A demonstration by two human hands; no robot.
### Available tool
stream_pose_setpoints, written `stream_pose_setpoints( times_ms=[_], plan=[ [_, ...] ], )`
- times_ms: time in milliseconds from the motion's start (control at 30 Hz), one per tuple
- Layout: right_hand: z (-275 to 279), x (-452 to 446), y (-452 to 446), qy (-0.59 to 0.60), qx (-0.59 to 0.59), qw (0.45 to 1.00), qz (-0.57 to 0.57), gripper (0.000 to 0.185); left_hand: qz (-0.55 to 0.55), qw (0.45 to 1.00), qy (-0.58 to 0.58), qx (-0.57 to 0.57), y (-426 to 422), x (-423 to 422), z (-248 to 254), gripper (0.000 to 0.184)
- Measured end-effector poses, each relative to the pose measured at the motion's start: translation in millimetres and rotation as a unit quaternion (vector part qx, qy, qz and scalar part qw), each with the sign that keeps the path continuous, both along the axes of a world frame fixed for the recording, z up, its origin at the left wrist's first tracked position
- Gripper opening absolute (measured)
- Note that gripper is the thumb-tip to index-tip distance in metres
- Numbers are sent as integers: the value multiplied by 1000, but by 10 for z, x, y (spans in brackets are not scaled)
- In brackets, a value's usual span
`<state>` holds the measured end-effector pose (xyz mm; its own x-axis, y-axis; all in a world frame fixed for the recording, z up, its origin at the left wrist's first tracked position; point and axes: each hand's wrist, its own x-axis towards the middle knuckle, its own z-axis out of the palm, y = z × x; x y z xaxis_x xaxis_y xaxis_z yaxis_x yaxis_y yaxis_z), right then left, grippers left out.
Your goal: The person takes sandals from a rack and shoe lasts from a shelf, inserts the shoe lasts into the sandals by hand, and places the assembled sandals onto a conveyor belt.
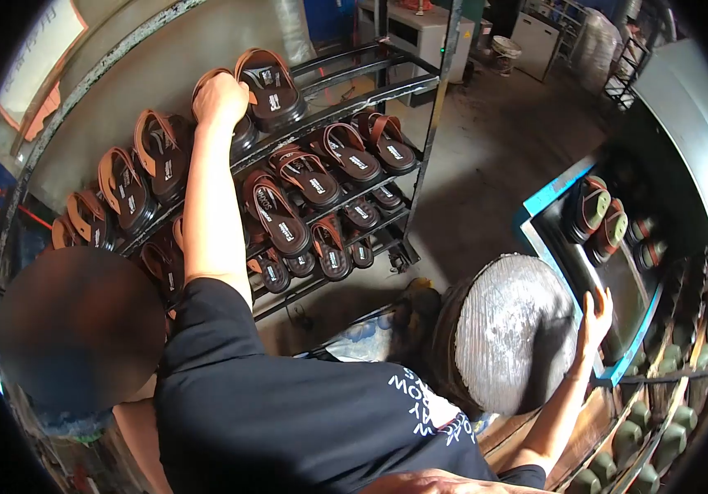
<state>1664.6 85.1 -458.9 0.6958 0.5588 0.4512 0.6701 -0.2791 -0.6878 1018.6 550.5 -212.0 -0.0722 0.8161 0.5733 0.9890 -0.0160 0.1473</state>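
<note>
My left hand (222, 100) reaches to the upper shelf of a black metal rack. Its fingers are closed around the strap of a brown sandal (244, 134), mostly covered by the hand. Directly right of it stands another dark-soled sandal (273, 90) with a brown strap. My right hand (594, 321) is at the near edge of a blue-framed opening (553, 191), fingers extended and apart with nothing visible in them. Inside that opening, beyond my right hand, sits a pair of sandals (593, 210) with pale green on top.
Several more sandals (276, 214) fill the rack's tiers (432, 123). A round block (514, 333) with a worn flat top stands between my arms. Green shoe lasts (671, 440) line wooden slats at lower right. Another person's blurred head (82, 329) is at the left.
</note>
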Motion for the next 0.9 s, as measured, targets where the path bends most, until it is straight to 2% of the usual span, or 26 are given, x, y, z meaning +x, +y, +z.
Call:
stream_pose_setpoints(
  times_ms=[33,67,100,133,200,233,267,333,400,467,500,533,600,667,733,767,800,867,900],
  plan=[
    [-64,-45,-325,66,44,997,-3,44,-28,999,34,3,-7,47,23,42],
    [-103,-98,-626,129,92,987,-11,42,-71,994,52,60,-200,169,-3,37],
    [15,-319,-968,115,69,989,-69,40,-118,986,52,108,-403,325,-26,37],
    [-27,-451,-1348,89,104,987,-85,35,-152,976,55,143,-588,494,-65,38],
    [113,-832,-2056,43,69,987,-137,34,-228,964,21,136,-1004,916,-202,39],
    [375,-1239,-2252,65,42,978,-194,32,-314,923,8,222,-1093,1122,-371,36],
    [515,-1548,-2456,53,45,971,-230,31,-416,883,-53,212,-1240,1343,-529,34],
    [546,-2034,-2820,38,118,949,-291,28,-489,822,-38,288,-1693,1926,-638,35],
    [718,-2564,-3018,-67,116,919,-370,25,-568,810,-104,100,-1927,2356,-1156,35],
    [1036,-3111,-3169,-183,35,858,-478,22,-521,836,4,-171,-2213,2761,-1523,34],
    [1084,-3334,-3308,-227,22,831,-508,19,-656,740,-100,-107,-2505,2958,-1586,32],
    [1156,-3528,-3438,-254,18,804,-538,16,-753,620,-215,-50,-2781,3132,-1617,31],
    [1274,-3860,-3655,-330,-21,729,-600,15,-784,541,-238,-189,-3073,3328,-1868,37],
    [1365,-4165,-3926,-396,-30,651,-647,16,-797,580,-143,-90,-3217,3362,-2082,39],
    [1479,-4301,-4154,-422,-14,593,-686,17,-741,665,-43,-89,-3224,3307,-2400,42],
    [1590,-4364,-4259,-444,-92,541,-708,21,-736,664,-51,-118,-3220,3308,-2475,43],
    [1676,-4399,-4346,-428,-135,509,-734,39,-728,667,-59,-148,-3220,3316,-2513,45],
    [1761,-4393,-4453,-250,-67,552,-793,66,-722,664,-50,-191,-3178,3322,-2519,48],
    [1819,-4363,-4503,-149,-109,542,-820,88,-729,656,-52,-187,-3208,3332,-2524,47]
  ],
)
